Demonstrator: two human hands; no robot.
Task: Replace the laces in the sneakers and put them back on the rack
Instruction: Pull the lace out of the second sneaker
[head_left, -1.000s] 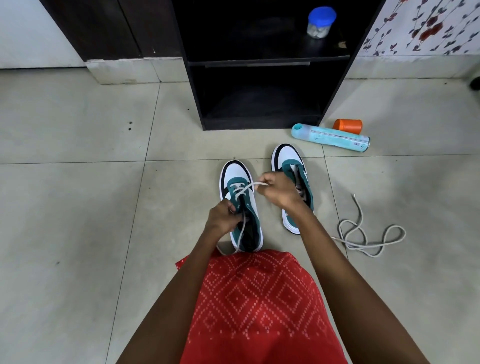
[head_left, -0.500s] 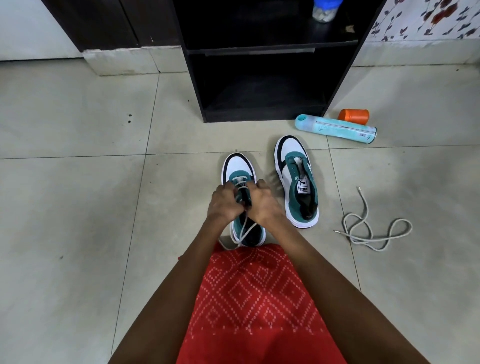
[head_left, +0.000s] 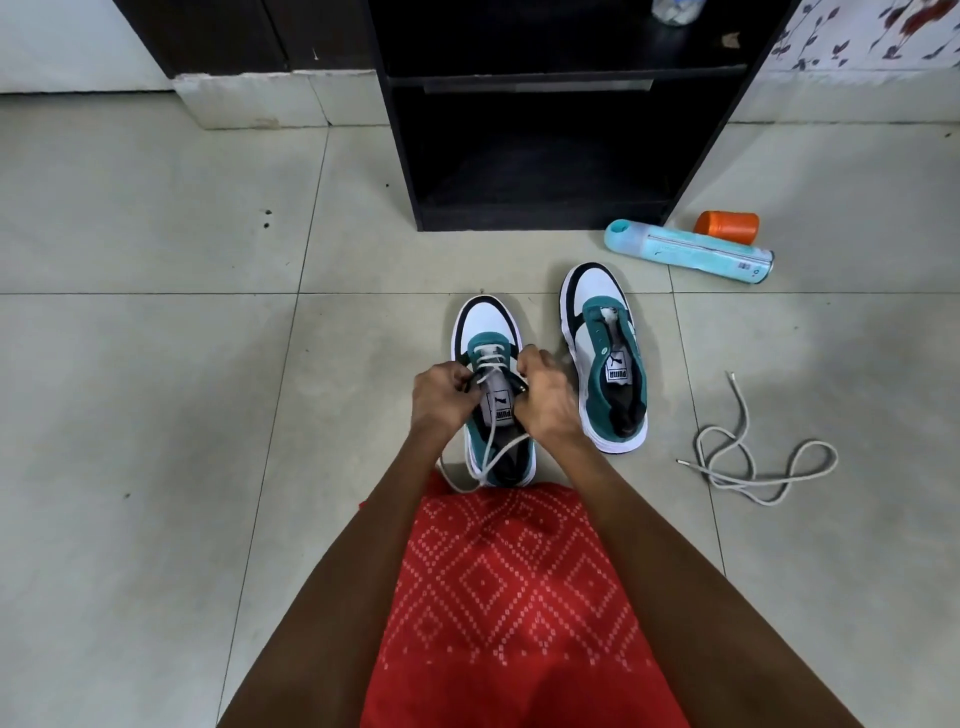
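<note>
Grey floor tiles (head_left: 156, 415) run to a black rack (head_left: 540, 223) at twelve o'clock. Centre frame, the left hand (head_left: 441, 400) pinches the white lace (head_left: 488, 447) of the near sneaker (head_left: 488, 327); the right hand (head_left: 545, 405) grips its eyelet edge with curled fingers. At one o'clock lies the second sneaker (head_left: 602, 312), at three a loose lace (head_left: 753, 467).

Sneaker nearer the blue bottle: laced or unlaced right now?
Unlaced. The sneaker shows bare eyelets and an uncovered tongue, and a loose lace lies apart from it.
</note>
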